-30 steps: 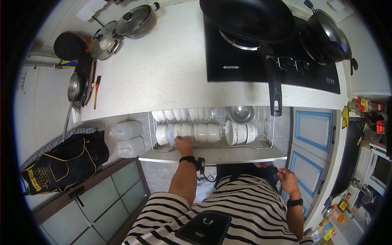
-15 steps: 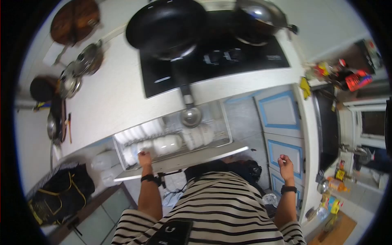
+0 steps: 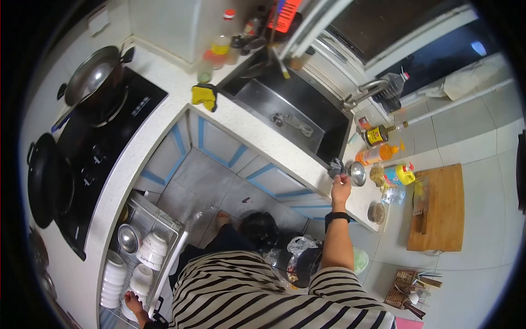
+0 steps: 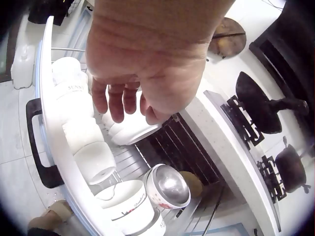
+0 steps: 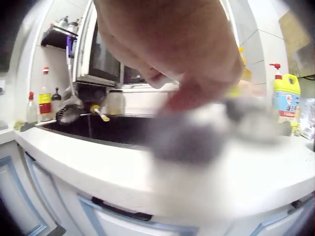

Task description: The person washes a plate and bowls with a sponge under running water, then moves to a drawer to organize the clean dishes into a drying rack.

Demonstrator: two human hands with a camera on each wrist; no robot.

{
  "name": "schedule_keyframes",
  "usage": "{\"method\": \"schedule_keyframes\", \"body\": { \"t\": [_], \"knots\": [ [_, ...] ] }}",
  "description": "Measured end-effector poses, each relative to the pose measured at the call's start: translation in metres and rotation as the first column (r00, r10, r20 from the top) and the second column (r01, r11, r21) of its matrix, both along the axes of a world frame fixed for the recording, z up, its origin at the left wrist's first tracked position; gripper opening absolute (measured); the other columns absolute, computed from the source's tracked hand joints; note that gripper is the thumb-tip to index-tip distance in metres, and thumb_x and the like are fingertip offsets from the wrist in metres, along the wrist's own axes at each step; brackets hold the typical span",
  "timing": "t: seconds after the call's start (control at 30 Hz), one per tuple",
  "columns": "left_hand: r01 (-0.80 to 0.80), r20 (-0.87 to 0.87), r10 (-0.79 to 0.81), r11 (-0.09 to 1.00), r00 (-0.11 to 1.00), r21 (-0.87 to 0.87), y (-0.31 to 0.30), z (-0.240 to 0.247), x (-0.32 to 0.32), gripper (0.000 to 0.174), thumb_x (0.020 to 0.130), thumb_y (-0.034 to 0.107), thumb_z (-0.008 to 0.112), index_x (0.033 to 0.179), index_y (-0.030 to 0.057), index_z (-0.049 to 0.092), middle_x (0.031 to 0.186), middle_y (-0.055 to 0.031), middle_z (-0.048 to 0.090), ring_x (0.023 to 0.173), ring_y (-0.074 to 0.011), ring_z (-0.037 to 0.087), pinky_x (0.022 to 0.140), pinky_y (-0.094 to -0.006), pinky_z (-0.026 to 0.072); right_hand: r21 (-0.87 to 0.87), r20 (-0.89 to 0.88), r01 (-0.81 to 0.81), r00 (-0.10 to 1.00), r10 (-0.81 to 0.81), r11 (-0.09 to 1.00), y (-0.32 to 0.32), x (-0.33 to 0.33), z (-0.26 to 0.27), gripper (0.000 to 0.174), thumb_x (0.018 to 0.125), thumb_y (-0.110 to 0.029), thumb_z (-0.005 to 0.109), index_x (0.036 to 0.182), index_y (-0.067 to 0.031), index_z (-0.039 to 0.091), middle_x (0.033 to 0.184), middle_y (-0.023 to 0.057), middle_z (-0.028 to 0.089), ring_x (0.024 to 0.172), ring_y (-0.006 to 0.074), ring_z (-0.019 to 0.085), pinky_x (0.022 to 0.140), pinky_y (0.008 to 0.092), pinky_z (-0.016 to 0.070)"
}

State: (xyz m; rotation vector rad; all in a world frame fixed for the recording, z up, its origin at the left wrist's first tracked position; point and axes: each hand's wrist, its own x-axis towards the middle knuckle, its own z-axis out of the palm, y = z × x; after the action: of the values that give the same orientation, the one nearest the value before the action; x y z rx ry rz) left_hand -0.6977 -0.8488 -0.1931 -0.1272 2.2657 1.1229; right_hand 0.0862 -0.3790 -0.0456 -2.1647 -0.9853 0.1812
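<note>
In the head view, my left hand [image 3: 133, 304] is over the pulled-out dish drawer, close to its white bowls [image 3: 141, 277]. The left wrist view shows this hand [image 4: 147, 78] with loosely bent fingers and nothing in them, above stacked white dishes [image 4: 133, 125] and cups [image 4: 96, 162]. My right hand [image 3: 341, 189] reaches over the counter beside the sink, its fingertips right at a dark grey crumpled thing [image 3: 335, 166] and near a small metal bowl [image 3: 356, 173]. In the right wrist view the dark grey thing [image 5: 187, 140] is blurred below the thumb; I cannot tell whether it is gripped.
The black sink [image 3: 285, 112] lies left of my right hand. Bottles, including an orange one [image 3: 378, 154] and a yellow one [image 3: 402, 174], line the back of the counter. A cutting board [image 3: 435, 208] stands on the right. The stove [image 3: 104, 148] and wok [image 3: 49, 181] are at left.
The view has swung right from the stove to the sink. My right hand has moved from beside my body up to the counter. My left hand stays at the dish drawer.
</note>
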Motion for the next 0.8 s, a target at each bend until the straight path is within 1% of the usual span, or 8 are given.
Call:
{"method": "schedule_keyframes", "body": {
  "t": [0.17,0.4,0.53,0.63,0.7,0.73,0.77,0.8],
  "knots": [
    [-0.004,0.029,0.007,0.996,1.000,-0.089,0.026,0.022,0.014,0.023,0.087,0.024,0.057,0.108,0.0158,0.052,0.102,0.0020,0.055,0.088,-0.0173,0.054,0.063,-0.0337,0.0381,-0.147,0.369,0.193,0.921,-0.127,0.970,0.000,0.063,0.010,0.043,0.081,-0.023,0.066,0.115,0.0011,0.054,0.119,0.0227,0.054,0.107,0.0360,0.054,0.094,0.0402,0.0418],
    [-0.046,0.022,0.049,0.988,0.999,-0.150,0.031,0.027,0.052,0.024,0.086,0.025,0.056,0.108,0.0154,0.052,0.097,0.0019,0.056,0.083,-0.0184,0.053,0.059,-0.0353,0.0383,-0.580,0.253,0.098,0.965,0.065,0.809,0.015,0.120,0.003,0.030,0.086,-0.029,0.054,0.110,-0.0130,0.063,0.110,0.0184,0.060,0.101,0.0389,0.058,0.086,0.0455,0.0467],
    [-0.044,0.012,0.048,0.968,0.999,-0.247,0.036,0.047,0.083,0.023,0.085,0.024,0.055,0.107,0.0175,0.052,0.098,0.0023,0.056,0.082,-0.0172,0.053,0.059,-0.0342,0.0377,-0.361,0.455,0.153,0.890,0.030,0.920,0.035,0.093,0.031,0.023,0.087,-0.026,0.054,0.103,-0.0144,0.065,0.097,0.0148,0.065,0.092,0.0379,0.061,0.079,0.0464,0.0492],
    [-0.079,0.038,0.086,0.983,0.996,-0.164,0.023,0.037,0.087,0.026,0.084,0.022,0.055,0.110,0.0170,0.051,0.102,-0.0014,0.058,0.084,-0.0199,0.055,0.058,-0.0356,0.0395,-0.280,0.429,-0.086,0.880,0.205,0.956,0.064,0.073,0.041,0.016,0.086,-0.016,0.056,0.098,-0.0102,0.065,0.098,0.0143,0.065,0.089,0.0359,0.062,0.075,0.0454,0.0489],
    [-0.171,0.062,0.168,0.984,0.984,0.049,-0.005,0.010,0.084,0.030,0.086,0.024,0.057,0.114,0.0148,0.051,0.100,-0.0047,0.059,0.086,-0.0216,0.057,0.062,-0.0374,0.0449,-0.044,0.247,-0.411,0.879,0.408,0.911,0.099,0.080,0.026,0.018,0.088,-0.017,0.055,0.098,-0.0032,0.061,0.083,0.0148,0.064,0.076,0.0233,0.062,0.076,0.0366,0.0464],
    [-0.057,0.015,0.057,0.998,0.998,0.022,-0.015,-0.001,0.081,0.028,0.086,0.025,0.057,0.112,0.0147,0.052,0.096,-0.0029,0.059,0.085,-0.0196,0.058,0.060,-0.0356,0.0437,0.031,-0.094,-0.434,0.895,0.435,0.900,0.112,0.087,0.016,0.019,0.091,-0.021,0.053,0.097,-0.0044,0.060,0.082,0.0105,0.062,0.074,0.0194,0.060,0.074,0.0340,0.0476],
    [-0.150,0.048,0.155,0.985,0.987,-0.090,0.016,0.036,0.106,0.024,0.087,0.024,0.056,0.109,0.0147,0.054,0.092,-0.0012,0.059,0.083,-0.0172,0.059,0.057,-0.0325,0.0421,0.103,-0.412,-0.382,0.824,0.389,0.918,0.125,0.080,0.018,0.020,0.093,-0.025,0.051,0.096,-0.0057,0.058,0.081,0.0062,0.060,0.072,0.0156,0.058,0.073,0.0313,0.0489],
    [0.000,-0.028,-0.002,0.998,1.000,-0.058,0.025,0.048,0.112,0.021,0.088,0.025,0.056,0.106,0.0146,0.055,0.090,0.0003,0.059,0.080,-0.0149,0.059,0.053,-0.0287,0.0399,0.250,-0.685,-0.272,0.629,0.368,0.929,0.139,0.067,0.020,0.023,0.093,-0.030,0.053,0.099,-0.0082,0.057,0.079,0.0048,0.059,0.071,0.0159,0.058,0.072,0.0329,0.0529]
  ]
}}
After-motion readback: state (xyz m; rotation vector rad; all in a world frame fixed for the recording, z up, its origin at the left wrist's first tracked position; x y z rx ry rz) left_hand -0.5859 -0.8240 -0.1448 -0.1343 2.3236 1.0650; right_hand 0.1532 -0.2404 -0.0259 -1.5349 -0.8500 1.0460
